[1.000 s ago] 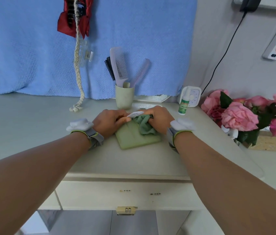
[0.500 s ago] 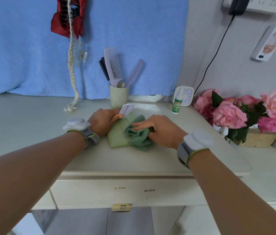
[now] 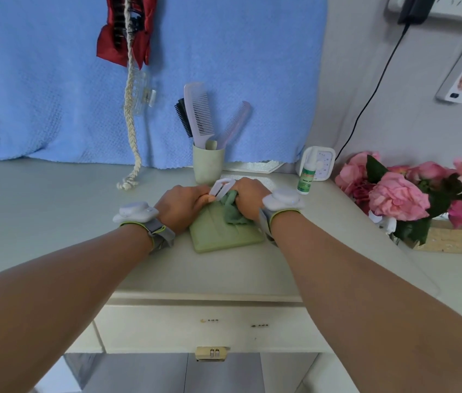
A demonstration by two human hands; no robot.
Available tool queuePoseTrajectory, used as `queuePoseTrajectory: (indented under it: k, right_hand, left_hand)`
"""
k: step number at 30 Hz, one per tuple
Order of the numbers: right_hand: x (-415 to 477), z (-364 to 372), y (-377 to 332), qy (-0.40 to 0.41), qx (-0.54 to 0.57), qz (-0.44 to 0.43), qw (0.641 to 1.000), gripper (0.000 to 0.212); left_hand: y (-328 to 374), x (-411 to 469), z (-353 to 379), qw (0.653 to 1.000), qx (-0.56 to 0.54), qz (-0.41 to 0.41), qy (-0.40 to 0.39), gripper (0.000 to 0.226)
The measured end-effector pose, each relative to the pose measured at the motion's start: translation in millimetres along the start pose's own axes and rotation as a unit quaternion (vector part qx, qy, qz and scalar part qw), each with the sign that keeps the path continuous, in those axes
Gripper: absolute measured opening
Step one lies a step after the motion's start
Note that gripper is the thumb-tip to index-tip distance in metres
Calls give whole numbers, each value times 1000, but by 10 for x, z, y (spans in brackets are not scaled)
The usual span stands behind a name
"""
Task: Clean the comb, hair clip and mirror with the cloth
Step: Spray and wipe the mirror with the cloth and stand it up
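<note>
1. Hair clip: the left hand pinches one end. The free end points up and away, between both hands.
2. Right hand: fingers curled round the bunched green cloth. The cloth touches the clip's lower end, just right of the left fingertips.
3. My read is that the clip wipe is in progress. To do it well:
   - Keep the pinch firm.
   - Draw the cloth along each arm toward the free end.
   - Work it into the open gap.
   - Swap the grip end so the pinched part gets wiped too.
4. Under both hands a flat green case lies on the table. It is probably the folded mirror, but no glass shows.
5. Counts:
   - 1 clip in hand
   - 1 cloth
   - 1 green case
   - 2 lilac combs and 1 black brush, in 1 cup just beyond the hands
   - 1 spray bottle, right of the right hand
</note>
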State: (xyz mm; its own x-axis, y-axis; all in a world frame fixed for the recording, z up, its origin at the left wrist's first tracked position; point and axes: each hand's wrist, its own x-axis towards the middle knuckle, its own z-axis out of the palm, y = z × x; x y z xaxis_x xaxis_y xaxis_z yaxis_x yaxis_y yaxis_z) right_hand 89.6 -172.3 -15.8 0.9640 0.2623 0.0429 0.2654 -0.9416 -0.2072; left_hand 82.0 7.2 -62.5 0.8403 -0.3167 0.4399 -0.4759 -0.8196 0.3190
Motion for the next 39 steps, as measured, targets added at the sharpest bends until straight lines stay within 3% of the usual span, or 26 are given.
queuePoseTrajectory:
  k: [5, 10, 14, 16, 23, 27, 31, 36, 39]
  right_hand:
    - [-463, -53, -21, 20, -7, -45, 999, 36]
    - [-925, -12, -48, 48, 10, -138, 989, 52]
    - [-762, 91, -141, 40, 30, -144, 988, 51]
    - [-690, 120, -228, 42, 34, -151, 987, 47]
    - [-1000, -86, -127, -3, 171, -182, 968, 44]
    - [-925, 102, -257, 26, 176, -218, 960, 52]
    - [-974, 93, -183, 1, 224, -250, 942, 49]
    - [-1052, -130, 182, -22, 274, -214, 937, 47]
    - [-987, -233, 373, 11, 230, -148, 962, 52]
  left_hand:
    - [3, -28, 11, 1000, 24, -9, 8, 63]
    - [35, -28, -10, 1000, 23, -11, 9, 62]
    - [61, -44, -50, 1000, 15, -17, 3, 58]
    - [50, -40, -63, 999, 1, -36, 4, 46]
    - [74, -45, -86, 997, -24, -69, -14, 35]
    - [73, -59, -144, 996, -61, -63, -22, 30]
    - [58, -89, -155, 992, -102, -67, -20, 34]
    - [56, -68, -109, 996, -73, -53, -22, 24]
    - [93, -86, -95, 997, -61, -41, -17, 36]
